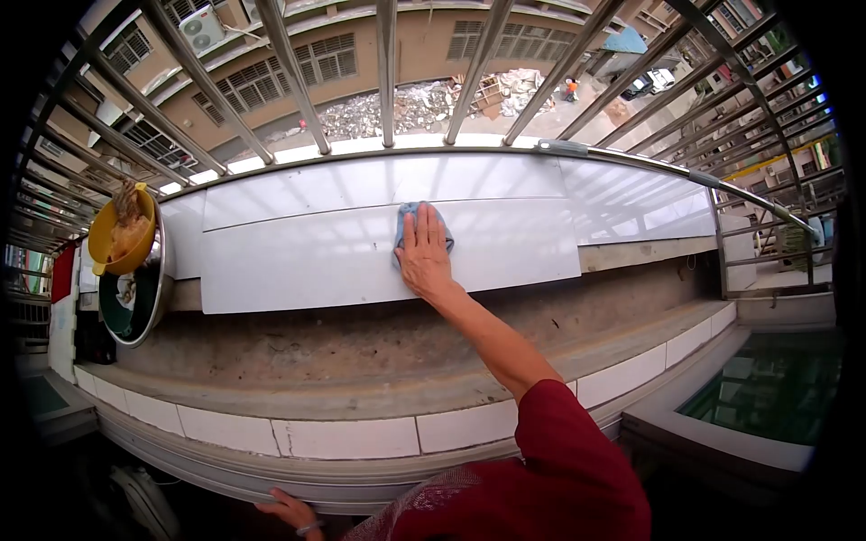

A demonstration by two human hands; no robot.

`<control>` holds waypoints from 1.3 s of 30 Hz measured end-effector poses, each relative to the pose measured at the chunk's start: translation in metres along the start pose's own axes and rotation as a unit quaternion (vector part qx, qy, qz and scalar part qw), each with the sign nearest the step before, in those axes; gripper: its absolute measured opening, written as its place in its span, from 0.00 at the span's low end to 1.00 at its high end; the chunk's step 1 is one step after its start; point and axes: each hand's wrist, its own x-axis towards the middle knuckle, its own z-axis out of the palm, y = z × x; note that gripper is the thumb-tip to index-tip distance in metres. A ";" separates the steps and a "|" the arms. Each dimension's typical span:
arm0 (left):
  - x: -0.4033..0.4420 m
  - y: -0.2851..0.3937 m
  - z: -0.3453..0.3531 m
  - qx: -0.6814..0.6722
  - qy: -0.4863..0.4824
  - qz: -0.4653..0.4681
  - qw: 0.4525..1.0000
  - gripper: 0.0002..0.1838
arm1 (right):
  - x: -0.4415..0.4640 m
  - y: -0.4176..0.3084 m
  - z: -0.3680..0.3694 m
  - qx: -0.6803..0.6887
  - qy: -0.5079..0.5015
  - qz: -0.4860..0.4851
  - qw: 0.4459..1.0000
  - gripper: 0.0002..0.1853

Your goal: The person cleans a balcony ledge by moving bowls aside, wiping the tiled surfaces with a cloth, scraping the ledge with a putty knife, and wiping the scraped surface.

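My right hand [424,260] lies with its fingers stretched out on a folded blue cloth [441,216], holding it against a glossy white panel [298,261]. The cloth shows around the fingertips and along both sides of the hand; my thumb is hard to make out. Low in the view, my left hand [290,510] rests at the edge of the window frame [352,494], its fingers apart and nothing seen in them. A few small dark specks mark the panel to the left of the cloth.
Metal bars [386,72] rise along the panels' far side. A yellow colander [135,236] sits over a metal basin [164,284] at the left. A metal pole [631,160] lies at the right. Nearer me run a dusty concrete trough [361,347] and a white-tiled ledge [343,439].
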 end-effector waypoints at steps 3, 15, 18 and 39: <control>-0.005 0.018 0.000 -0.020 0.001 -0.013 1.000 0.37 | 0.026 -0.086 0.032 0.055 -0.014 -0.093 0.994 0.34; -0.001 -0.006 0.002 -0.014 0.006 0.011 1.000 0.35 | 0.000 0.042 -0.018 -0.006 -0.012 -0.047 0.999 0.33; -0.003 -0.001 0.002 -0.035 0.006 0.003 0.999 0.36 | -0.038 0.129 -0.046 -0.081 0.013 0.050 0.995 0.33; -0.001 -0.015 0.002 0.040 0.024 -0.009 0.999 0.35 | 0.056 -0.138 0.062 0.038 -0.017 -0.173 0.984 0.33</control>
